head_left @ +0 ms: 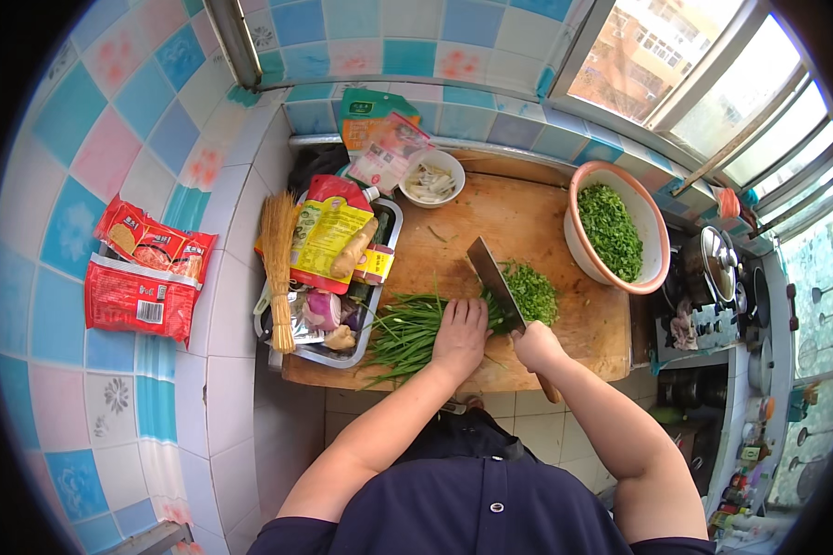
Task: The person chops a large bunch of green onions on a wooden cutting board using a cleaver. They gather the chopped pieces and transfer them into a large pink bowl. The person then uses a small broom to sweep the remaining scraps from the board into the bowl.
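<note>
A bunch of long green garlic chives (pixel 405 333) lies across the wooden cutting board (pixel 518 199). My left hand (pixel 461 338) presses down on the bunch near its right end, fingers close together. In my right hand (pixel 539 349) is the wooden handle of a cleaver (pixel 493 280), its broad dark blade standing just beyond my left fingertips. Finely chopped chives (pixel 530 292) are heaped on the blade's right side. The blade's lower edge is hidden, so I cannot tell whether it touches the board.
At the board's far right stands a large pink-rimmed bowl (pixel 655 239) of chopped greens. A small white bowl (pixel 460 185) with pale pieces sits at the back. Left are a metal tray (pixel 317 355) of packets and vegetables, a straw brush (pixel 278 268) and red packets (pixel 143 296). A pot (pixel 713 259) is right.
</note>
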Tool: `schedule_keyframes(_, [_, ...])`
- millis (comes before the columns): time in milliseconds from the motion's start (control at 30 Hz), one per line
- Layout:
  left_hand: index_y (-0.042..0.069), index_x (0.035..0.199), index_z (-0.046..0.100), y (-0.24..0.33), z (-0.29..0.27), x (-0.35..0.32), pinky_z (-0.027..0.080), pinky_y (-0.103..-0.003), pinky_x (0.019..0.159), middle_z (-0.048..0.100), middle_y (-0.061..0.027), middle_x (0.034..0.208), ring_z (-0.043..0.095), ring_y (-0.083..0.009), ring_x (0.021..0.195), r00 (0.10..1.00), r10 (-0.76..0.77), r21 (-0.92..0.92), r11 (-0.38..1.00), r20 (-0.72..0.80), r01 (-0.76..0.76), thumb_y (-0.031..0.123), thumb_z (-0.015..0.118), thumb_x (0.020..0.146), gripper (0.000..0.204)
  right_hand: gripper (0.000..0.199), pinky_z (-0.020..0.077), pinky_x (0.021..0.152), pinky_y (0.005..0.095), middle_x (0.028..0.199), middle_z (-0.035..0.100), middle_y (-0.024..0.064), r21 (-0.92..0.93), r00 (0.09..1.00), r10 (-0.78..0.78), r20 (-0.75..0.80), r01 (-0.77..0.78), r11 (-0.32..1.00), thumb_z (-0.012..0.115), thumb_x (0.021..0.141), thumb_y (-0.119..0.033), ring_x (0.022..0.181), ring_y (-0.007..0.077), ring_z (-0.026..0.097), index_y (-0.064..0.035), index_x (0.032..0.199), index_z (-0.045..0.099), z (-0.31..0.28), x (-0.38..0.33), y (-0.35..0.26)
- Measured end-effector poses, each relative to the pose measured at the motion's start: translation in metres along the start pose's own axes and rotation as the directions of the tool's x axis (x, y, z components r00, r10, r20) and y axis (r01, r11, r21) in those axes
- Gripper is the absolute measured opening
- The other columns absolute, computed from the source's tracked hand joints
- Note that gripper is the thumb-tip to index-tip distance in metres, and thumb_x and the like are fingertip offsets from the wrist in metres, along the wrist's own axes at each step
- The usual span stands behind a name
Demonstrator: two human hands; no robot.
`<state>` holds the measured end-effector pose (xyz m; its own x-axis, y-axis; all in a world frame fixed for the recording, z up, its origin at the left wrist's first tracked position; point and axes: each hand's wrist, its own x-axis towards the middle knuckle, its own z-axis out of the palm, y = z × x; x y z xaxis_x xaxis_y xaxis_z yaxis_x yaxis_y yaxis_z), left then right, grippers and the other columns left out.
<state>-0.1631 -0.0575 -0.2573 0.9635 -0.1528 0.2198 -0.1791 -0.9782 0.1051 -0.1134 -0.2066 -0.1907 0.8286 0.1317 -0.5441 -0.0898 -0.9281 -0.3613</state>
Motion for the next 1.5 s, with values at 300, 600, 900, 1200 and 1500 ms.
schedule_keyframes(300, [-0.003, 0.131, 0.045, -0.006, 0.002, -0.002, 0.029, -0.041, 0.107, 0.052, -0.0155, 0.121, 0.045, -0.0295, 0.117, 1.0, -0.013, -0.004, 1.0, -0.012, 0.013, 0.035, 0.052, 0.09, 0.056, 0.037, 0.0524, 0.05, 0.0381, 0.066, 0.061, 0.0211, 0.094, 0.959, 0.188, 0.211, -0.211, 0.973, 0.056, 0.09, -0.024, 0.05, 0.0263, 0.062, 0.012, 0.096, 0.06, -0.021, -0.026, 0.016])
schedule_keyframes(600, [-0.004, 0.135, 0.04, -0.006, -0.015, -0.002, 0.025, -0.045, 0.111, 0.048, -0.0172, 0.129, 0.04, -0.0313, 0.125, 0.997, -0.071, -0.137, 0.988, 0.034, 0.075, 0.042, 0.055, 0.089, 0.067, 0.028, 0.0495, 0.049, 0.0338, 0.064, 0.057, 0.0087, 0.406, 0.99, 0.128, 0.066, -0.144, 0.903, 0.055, 0.09, -0.026, 0.05, 0.0194, 0.058, 0.001, 0.09, 0.061, -0.018, -0.034, 0.016])
schedule_keyframes(900, [-0.005, 0.136, 0.039, -0.011, -0.004, -0.009, 0.024, -0.046, 0.11, 0.05, -0.0152, 0.127, 0.042, -0.0281, 0.123, 0.995, -0.092, -0.089, 0.992, -0.035, 0.089, 0.043, 0.053, 0.09, 0.067, 0.032, 0.0478, 0.073, 0.0441, 0.073, 0.063, 0.0204, 0.199, 1.0, 0.014, 0.004, -0.015, 0.98, 0.055, 0.089, -0.03, 0.075, 0.0367, 0.062, 0.0013, 0.089, 0.062, -0.027, -0.067, 0.013])
schedule_keyframes(1200, [-0.003, 0.131, 0.047, -0.007, 0.001, -0.011, 0.028, -0.045, 0.106, 0.053, -0.015, 0.12, 0.045, -0.0293, 0.117, 0.995, -0.068, 0.002, 0.998, -0.077, 0.069, 0.039, 0.051, 0.092, 0.057, 0.032, 0.0481, 0.082, 0.0489, 0.088, 0.065, 0.0271, 0.021, 0.999, 0.042, -0.014, -0.041, 0.999, 0.054, 0.09, -0.028, 0.09, 0.0431, 0.062, 0.0029, 0.094, 0.064, -0.01, -0.053, 0.005])
schedule_keyframes(1500, [-0.003, 0.129, 0.047, -0.005, 0.004, -0.006, 0.03, -0.043, 0.103, 0.052, -0.0141, 0.121, 0.045, -0.0284, 0.116, 0.999, -0.039, 0.02, 0.999, -0.027, 0.039, 0.037, 0.05, 0.092, 0.054, 0.032, 0.0516, 0.075, 0.0454, 0.083, 0.065, 0.0281, -0.069, 0.996, -0.037, -0.076, 0.032, 0.997, 0.053, 0.091, -0.023, 0.081, 0.0405, 0.065, 0.007, 0.088, 0.064, 0.008, 0.0, -0.021])
